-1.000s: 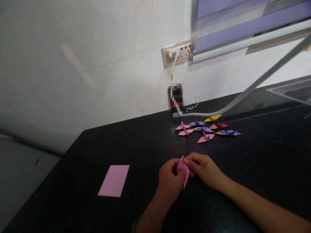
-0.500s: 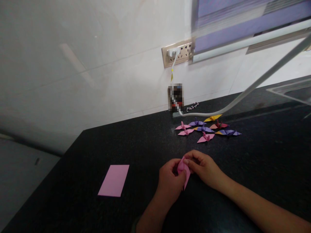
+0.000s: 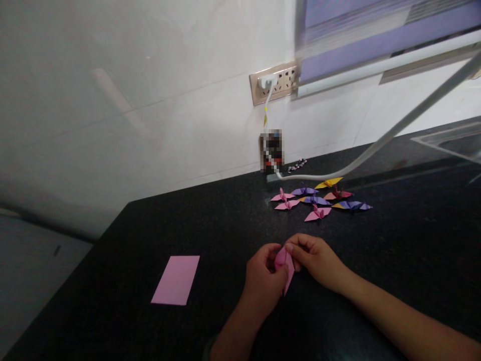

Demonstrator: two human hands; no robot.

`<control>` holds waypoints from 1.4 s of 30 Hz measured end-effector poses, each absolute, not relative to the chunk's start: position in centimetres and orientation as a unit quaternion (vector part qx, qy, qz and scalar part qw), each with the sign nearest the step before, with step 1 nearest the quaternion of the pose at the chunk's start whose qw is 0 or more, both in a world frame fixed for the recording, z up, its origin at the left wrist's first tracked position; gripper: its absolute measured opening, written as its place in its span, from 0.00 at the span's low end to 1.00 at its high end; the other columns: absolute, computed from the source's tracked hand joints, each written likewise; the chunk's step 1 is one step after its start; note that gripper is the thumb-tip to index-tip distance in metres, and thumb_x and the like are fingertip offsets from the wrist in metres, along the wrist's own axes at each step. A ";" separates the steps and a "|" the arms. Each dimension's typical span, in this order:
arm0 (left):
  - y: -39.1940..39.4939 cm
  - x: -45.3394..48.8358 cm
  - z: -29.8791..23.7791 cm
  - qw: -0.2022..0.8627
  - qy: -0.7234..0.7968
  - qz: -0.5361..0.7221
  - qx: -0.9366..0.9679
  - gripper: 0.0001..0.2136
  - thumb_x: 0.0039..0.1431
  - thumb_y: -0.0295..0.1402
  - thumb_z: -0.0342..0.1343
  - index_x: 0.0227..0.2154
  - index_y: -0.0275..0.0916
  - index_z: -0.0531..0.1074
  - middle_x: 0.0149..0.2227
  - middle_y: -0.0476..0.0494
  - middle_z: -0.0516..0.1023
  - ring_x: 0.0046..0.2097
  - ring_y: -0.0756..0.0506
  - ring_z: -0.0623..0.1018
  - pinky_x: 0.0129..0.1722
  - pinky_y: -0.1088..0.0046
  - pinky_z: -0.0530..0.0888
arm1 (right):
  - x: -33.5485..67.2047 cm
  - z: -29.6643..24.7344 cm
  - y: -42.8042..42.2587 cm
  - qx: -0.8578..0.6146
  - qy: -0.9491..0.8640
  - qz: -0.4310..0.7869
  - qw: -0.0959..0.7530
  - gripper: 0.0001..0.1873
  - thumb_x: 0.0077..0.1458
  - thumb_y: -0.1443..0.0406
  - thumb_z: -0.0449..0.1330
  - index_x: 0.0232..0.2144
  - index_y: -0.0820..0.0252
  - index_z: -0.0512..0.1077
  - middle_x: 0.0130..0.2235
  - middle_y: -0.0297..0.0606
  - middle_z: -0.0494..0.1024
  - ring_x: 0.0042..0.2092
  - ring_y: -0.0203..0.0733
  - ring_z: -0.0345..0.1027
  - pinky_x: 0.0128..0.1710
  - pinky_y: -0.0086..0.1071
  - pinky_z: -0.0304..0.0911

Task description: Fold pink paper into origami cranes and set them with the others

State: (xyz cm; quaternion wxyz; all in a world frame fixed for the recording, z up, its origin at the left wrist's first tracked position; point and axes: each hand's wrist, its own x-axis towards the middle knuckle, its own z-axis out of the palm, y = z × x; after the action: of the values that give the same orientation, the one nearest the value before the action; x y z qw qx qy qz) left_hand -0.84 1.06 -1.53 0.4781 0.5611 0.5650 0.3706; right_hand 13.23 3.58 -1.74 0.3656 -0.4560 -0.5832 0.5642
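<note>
Out toward the left edge of the black speckled stone table (image 3: pixel 210 225), short of its back left corner, a flat four-sided sheet of pale pink paper (image 3: pixel 175 280) lies by itself, well apart from both hands. To its right, farther from that edge, the left hand (image 3: pixel 264 277) has a narrow grip, thumb laid over the front of a slim, pointed piece of folded pink paper (image 3: pixel 289 264), its fingers curled around the left side. This folded piece stands tilted between the two hands, one tip toward the back edge and the other toward the person; whether it touches the table I cannot tell. It should be very light, springy along the creases where layers stack, but soft and easily crumpled at its thin points, so a light pinch on the layered middle seems the safest hold, with fingertips only at the tip. Beyond it, toward the back edge, eight small winged birds of folded paper (image 3: pixel 318 214) sit close together in pink, purple, yellow and red. On the right, the right hand (image 3: pixel 317 261) pinches the upper tip between thumb and fingers. A white cable (image 3: pixel 361 160) rises off the table near its back edge, toward the upper right.
</note>
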 end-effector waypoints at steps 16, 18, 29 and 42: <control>1.4 -1.0 -1.5 0.476 0.578 0.416 0.516 0.17 0.43 0.26 0.53 0.40 0.35 0.64 0.28 0.45 0.71 0.28 0.50 0.71 0.27 0.77 0.67 | 13.1 -1.7 3.5 -0.430 -0.577 0.612 0.328 0.11 0.45 0.59 0.56 0.26 0.63 0.65 0.22 0.30 0.66 0.19 0.28 0.56 0.18 0.22 0.54; 1.4 -1.1 -1.5 0.481 0.572 0.424 0.510 0.17 0.44 0.26 0.54 0.40 0.35 0.64 0.29 0.44 0.72 0.29 0.49 0.72 0.27 0.76 0.67 | 13.1 -1.7 3.4 -0.433 -0.580 0.612 0.319 0.10 0.46 0.60 0.56 0.25 0.63 0.65 0.23 0.31 0.67 0.19 0.27 0.56 0.18 0.22 0.54; 1.4 -1.1 -1.0 0.508 0.549 0.423 0.511 0.15 0.43 0.24 0.53 0.38 0.35 0.66 0.34 0.42 0.73 0.34 0.47 0.73 0.33 0.73 0.68 | 13.5 -1.3 3.6 -0.433 -0.575 0.620 0.313 0.12 0.49 0.61 0.52 0.23 0.64 0.67 0.17 0.29 0.64 0.18 0.27 0.54 0.18 0.22 0.50; 1.7 -1.4 -1.2 0.499 0.558 0.457 0.481 0.16 0.43 0.24 0.54 0.39 0.34 0.66 0.33 0.42 0.73 0.33 0.48 0.73 0.32 0.75 0.68 | 14.0 -1.4 3.9 -0.429 -0.582 0.632 0.280 0.09 0.46 0.61 0.55 0.26 0.64 0.67 0.20 0.30 0.66 0.20 0.29 0.59 0.20 0.23 0.55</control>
State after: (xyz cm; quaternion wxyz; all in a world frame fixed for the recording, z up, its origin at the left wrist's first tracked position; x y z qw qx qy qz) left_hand -1.42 1.74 -1.16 0.4993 0.4808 0.5576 0.4567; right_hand 14.03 3.93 -1.37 0.2799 -0.4291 -0.5816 0.6319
